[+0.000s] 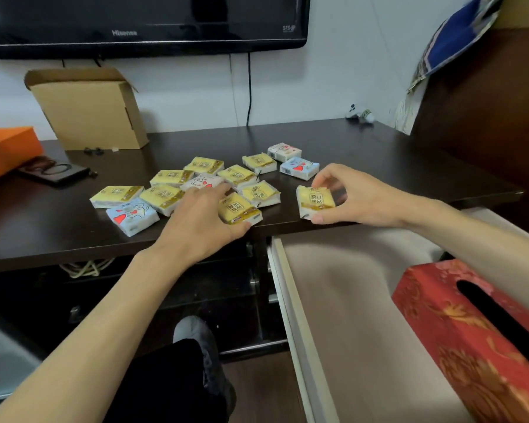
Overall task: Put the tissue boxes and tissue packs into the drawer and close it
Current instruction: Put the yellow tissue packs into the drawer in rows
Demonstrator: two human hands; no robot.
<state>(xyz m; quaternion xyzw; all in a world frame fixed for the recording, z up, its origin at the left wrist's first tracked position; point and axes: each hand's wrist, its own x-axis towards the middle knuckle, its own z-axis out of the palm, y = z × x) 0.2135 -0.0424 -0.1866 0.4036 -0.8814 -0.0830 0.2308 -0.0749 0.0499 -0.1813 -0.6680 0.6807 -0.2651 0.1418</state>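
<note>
Several small tissue packs, yellow, blue and white, lie scattered on the dark desk [379, 154]. My right hand [345, 193] pinches one yellow pack [315, 201] at the desk's front edge, tilted up. My left hand [202, 221] is closed around another yellow pack [239, 210] in the middle of the pile, thumb at its front corner. Below the desk on the right, the white drawer [290, 300] stands pulled out. A red patterned tissue box [458, 328] lies inside it at the right.
A cardboard box [89, 111] and an orange box [6, 148] stand at the back left, with a dark phone [55, 172] beside them. A television [141, 22] hangs above. My knee and shoe [196, 337] are below the desk, left of the drawer.
</note>
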